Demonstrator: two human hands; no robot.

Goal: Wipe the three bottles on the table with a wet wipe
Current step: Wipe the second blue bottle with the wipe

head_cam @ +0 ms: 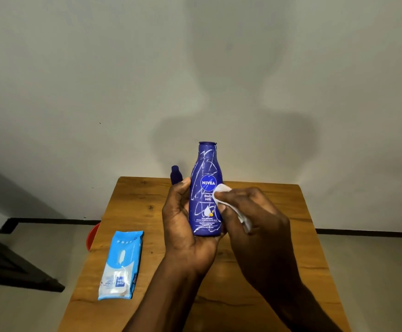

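Fingers (185, 188) of the left hand (183, 224) curl round the blue bottle (206, 192), upright above the bench (279, 236); right hand (255, 216) pinches the soft wet wipe (221, 194) against its side. Likely light, slick plastic: hold low.

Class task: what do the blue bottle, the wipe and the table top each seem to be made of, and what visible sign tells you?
Blue bottle: probably plastic, smooth with a slight sheen and printed label; white streaks cross it.
Wipe: soft white nonwoven or tissue-like sheet, bunched limply.
Table top: wood or wood-look laminate; brown grain and knots show, which one is unclear.
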